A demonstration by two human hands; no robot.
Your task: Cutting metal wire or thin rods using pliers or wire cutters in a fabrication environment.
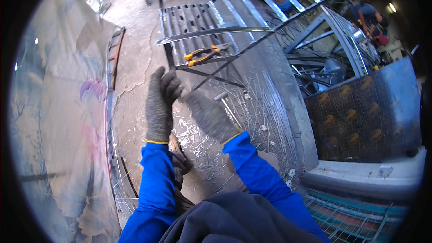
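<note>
My left hand [162,105], in a grey knit glove with a yellow cuff, is raised in the middle of the view. Its fingers are loosely bent and apart, and nothing shows in them. Close beside it on the right, my right hand [211,116] wears a matching glove; motion smears its fingers, so their grip is unclear. Just beyond both hands stands a slatted metal frame [225,30] like a chair or lounger. Orange-and-black pliers [207,55] lie on its near slats. Below the frame, a hammer [228,108] rests on the floor.
Many short metal scraps and thin rods [198,141] litter the concrete floor. A patterned cloth curtain [63,108] hangs on the left. To the right stand a metal rack [333,40] and a dark patterned panel [355,117]. Another person [366,18] bends at the far right.
</note>
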